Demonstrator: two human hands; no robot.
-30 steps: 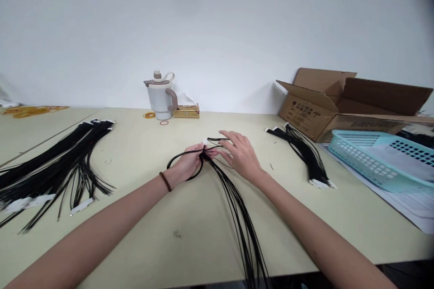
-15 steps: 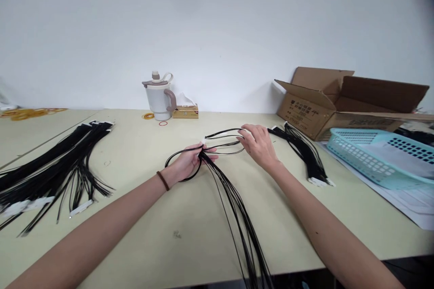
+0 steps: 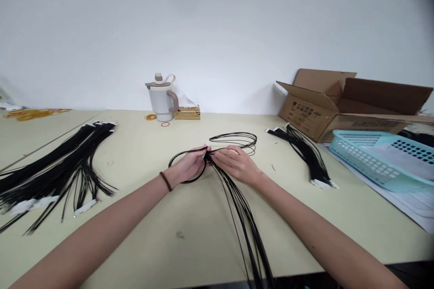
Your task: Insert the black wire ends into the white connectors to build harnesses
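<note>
A bundle of thin black wires [image 3: 244,216] runs from the table's front edge up to the middle, where it is bent into loops [image 3: 233,139] on both sides. My left hand [image 3: 190,165] pinches the bundle at the point where the loops cross, a brown band on its wrist. My right hand [image 3: 237,165] meets it from the right, fingers closed on the same crossing point. The far loop lies on the table behind my right hand.
A large spread of black wires [image 3: 57,162] lies at the left, a smaller bunch [image 3: 305,153] at the right. An open cardboard box [image 3: 339,104] and a turquoise basket [image 3: 376,156] stand far right. A white jug [image 3: 161,99], a small box [image 3: 187,112] and rubber bands [image 3: 34,113] sit at the back.
My right hand had reached out to the right, drawing wires into a loop; it has come back to the crossing point beside my left hand. The left hand stayed put.
</note>
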